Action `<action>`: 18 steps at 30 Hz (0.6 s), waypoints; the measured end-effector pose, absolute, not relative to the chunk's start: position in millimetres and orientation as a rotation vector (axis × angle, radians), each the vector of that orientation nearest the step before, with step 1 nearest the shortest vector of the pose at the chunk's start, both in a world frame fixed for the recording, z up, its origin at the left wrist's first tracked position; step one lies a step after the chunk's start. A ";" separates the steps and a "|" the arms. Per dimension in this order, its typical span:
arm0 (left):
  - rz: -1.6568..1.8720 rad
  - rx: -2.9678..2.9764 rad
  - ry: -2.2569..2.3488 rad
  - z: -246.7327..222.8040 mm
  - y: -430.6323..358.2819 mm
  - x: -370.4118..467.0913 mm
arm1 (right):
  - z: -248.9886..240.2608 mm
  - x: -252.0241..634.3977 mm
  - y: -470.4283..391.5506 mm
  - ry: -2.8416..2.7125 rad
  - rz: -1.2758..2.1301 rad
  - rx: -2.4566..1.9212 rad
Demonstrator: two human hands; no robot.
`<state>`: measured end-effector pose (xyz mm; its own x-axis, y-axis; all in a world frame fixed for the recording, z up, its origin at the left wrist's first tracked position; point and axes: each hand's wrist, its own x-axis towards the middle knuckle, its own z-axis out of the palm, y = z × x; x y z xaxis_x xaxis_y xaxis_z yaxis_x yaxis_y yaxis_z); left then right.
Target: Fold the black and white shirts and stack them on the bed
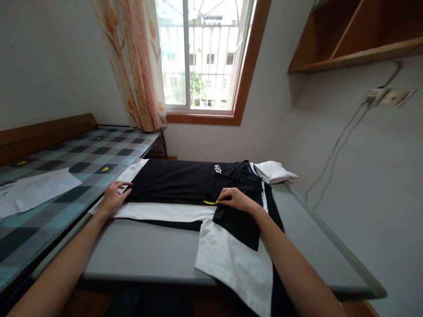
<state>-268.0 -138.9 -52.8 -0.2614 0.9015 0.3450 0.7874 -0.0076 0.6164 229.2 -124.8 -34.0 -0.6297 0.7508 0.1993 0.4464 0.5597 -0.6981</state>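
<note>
A yellow strip (209,203) is being pinched by the right hand (234,199). Beneath the open left hand (114,198), a black shirt (175,180) is being touched.

The black shirt (178,182) bears small white lettering (217,169), too unclear to read.

The black shirt (178,181) lies flat on the bench (142,253), neck toward the right of the view, with small white lettering (217,169) on it and its near sleeve angled toward the near edge. A narrow yellow strip (209,203) shows at its near side. Beneath it, the white shirt (238,259) juts out, its slightly creased sleeve draped over the edge. More black cloth (276,213) shows below the white.
</note>
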 end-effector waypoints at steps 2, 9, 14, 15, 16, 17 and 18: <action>1.095 1.996 2.055 -49.5 -143.2 -260.9 | -32.1 233.6 -123.7 -2.280 0.861 -0.988; 0.888 2.391 1.746 -51.5 -146.9 -248.4 | -30.0 284.5 -109.5 -2.223 0.495 -1.354; 0.848 2.351 1.770 -53.5 -143.5 -252.7 | -38.1 318.3 -104.9 -2.153 0.132 -1.794; 0.853 2.346 1.776 -53.7 -142.6 -254.4 | -39.4 321.3 -104.9 -2.148 0.107 -1.803; 0.858 2.344 1.783 -54.1 -141.7 -256.3 | -40.4 323.1 -104.7 -2.148 0.092 -1.799; 0.861 2.345 1.787 -54.6 -140.8 -258.3 | -41.0 324.1 -104.5 -2.151 0.084 -1.789; 0.861 2.347 1.790 -55.2 -140.0 -260.3 | -41.3 324.5 -104.1 -2.151 0.082 -1.778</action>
